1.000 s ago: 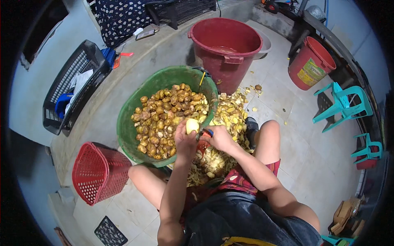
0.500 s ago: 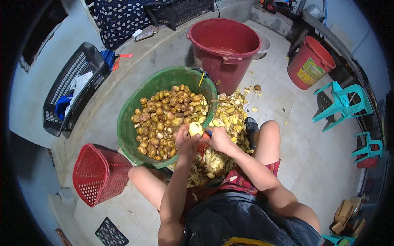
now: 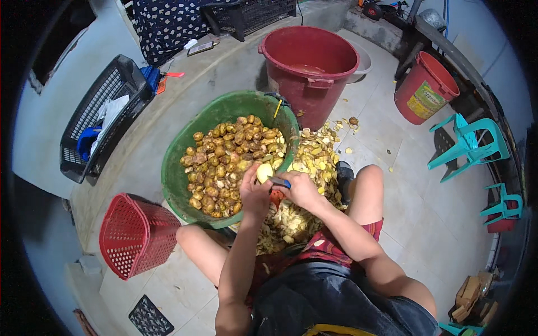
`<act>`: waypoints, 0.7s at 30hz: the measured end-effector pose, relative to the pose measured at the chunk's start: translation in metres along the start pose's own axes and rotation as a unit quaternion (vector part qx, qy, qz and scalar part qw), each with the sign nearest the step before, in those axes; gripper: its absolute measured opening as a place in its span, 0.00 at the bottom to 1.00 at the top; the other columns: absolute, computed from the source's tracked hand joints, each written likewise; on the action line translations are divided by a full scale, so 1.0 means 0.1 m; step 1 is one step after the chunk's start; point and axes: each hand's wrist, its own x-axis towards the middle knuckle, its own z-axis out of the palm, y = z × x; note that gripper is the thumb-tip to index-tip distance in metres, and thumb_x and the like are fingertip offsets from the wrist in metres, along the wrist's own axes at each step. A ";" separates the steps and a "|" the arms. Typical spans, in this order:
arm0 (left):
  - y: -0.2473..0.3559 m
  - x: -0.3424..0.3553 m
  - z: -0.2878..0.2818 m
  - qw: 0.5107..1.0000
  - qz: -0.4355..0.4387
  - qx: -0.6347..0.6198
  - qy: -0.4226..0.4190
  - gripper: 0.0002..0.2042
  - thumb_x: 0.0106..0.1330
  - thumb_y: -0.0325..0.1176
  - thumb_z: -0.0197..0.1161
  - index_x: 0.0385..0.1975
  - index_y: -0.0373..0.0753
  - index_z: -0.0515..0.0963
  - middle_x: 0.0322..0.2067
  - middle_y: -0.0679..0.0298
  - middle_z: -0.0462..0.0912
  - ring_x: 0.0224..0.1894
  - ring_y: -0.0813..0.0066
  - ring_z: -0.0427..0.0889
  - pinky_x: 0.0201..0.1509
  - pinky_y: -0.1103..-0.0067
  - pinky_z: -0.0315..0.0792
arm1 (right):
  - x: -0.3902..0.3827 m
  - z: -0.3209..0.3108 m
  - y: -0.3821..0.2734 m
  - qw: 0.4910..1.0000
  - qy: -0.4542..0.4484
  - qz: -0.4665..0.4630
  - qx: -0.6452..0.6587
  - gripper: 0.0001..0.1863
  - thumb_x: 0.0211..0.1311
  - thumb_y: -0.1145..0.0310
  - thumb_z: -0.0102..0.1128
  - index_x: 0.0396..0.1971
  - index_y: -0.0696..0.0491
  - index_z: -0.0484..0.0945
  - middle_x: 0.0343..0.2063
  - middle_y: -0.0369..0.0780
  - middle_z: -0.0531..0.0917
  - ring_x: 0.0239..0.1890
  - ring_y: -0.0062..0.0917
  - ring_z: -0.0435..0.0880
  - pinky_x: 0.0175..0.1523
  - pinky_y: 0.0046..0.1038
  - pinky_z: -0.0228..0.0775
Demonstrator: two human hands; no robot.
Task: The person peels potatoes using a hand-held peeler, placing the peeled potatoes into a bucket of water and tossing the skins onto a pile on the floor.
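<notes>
My left hand [image 3: 255, 191] is closed around a pale peeled potato [image 3: 264, 172] over the near edge of a green tub [image 3: 173, 187]. In my right hand [image 3: 301, 191] is a small peeling tool [image 3: 280, 182] with a blue handle, its grey end against the potato's right side. Whether it is a knife or a peeler I cannot make out. Brown unpeeled potatoes [image 3: 221, 159] fill much of the tub. Yellowish peelings and slices [image 3: 312, 157] heap up between my legs and along the tub's right side. A red-orange piece [image 3: 276, 197] shows partly just below my hands.
A large red bucket [image 3: 311, 61] stands behind the tub, and a smaller red bucket [image 3: 426, 87] is farther right. Teal plastic stools [image 3: 469, 140] line the right side. A red perforated basket [image 3: 137, 238] sits left; a black crate [image 3: 103, 117] is on the ledge.
The tool has turned so more of its grey part and blue handle show against the potato. Both hands stay nearly in place; the whole view has shifted slightly.
</notes>
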 end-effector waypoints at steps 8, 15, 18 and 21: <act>-0.08 -0.02 0.06 0.999 0.022 0.023 -0.027 0.29 0.55 0.17 0.66 0.57 0.31 0.64 0.52 0.56 0.73 0.54 0.68 0.75 0.58 0.74 0.72 | -0.01 0.01 0.00 0.989 0.009 0.062 -0.135 0.20 0.48 0.72 0.67 0.45 0.52 0.80 0.34 0.49 0.82 0.33 0.47 0.83 0.40 0.40 0.77; 0.00 0.01 0.08 0.994 0.013 0.043 -0.096 0.28 0.57 0.21 0.67 0.57 0.30 0.64 0.51 0.57 0.74 0.54 0.68 0.75 0.58 0.74 0.73 | 0.06 -0.02 0.17 0.990 -0.058 0.126 -0.013 0.17 0.49 0.62 0.73 0.34 0.57 0.82 0.30 0.50 0.84 0.36 0.44 0.84 0.40 0.37 0.75; 0.00 0.00 0.06 0.995 -0.003 -0.004 -0.104 0.30 0.58 0.26 0.68 0.59 0.28 0.61 0.52 0.56 0.73 0.55 0.67 0.74 0.63 0.73 0.67 | 0.12 -0.04 0.25 0.968 -0.125 0.217 -0.010 0.18 0.48 0.60 0.74 0.32 0.58 0.82 0.29 0.50 0.84 0.36 0.41 0.84 0.42 0.38 0.75; -0.02 0.03 0.03 0.997 0.006 -0.023 -0.073 0.27 0.59 0.21 0.63 0.59 0.29 0.62 0.53 0.55 0.72 0.55 0.68 0.74 0.62 0.74 0.68 | 0.08 0.00 0.16 0.980 -0.098 0.171 0.032 0.18 0.46 0.60 0.76 0.34 0.55 0.82 0.25 0.46 0.84 0.29 0.36 0.84 0.39 0.36 0.74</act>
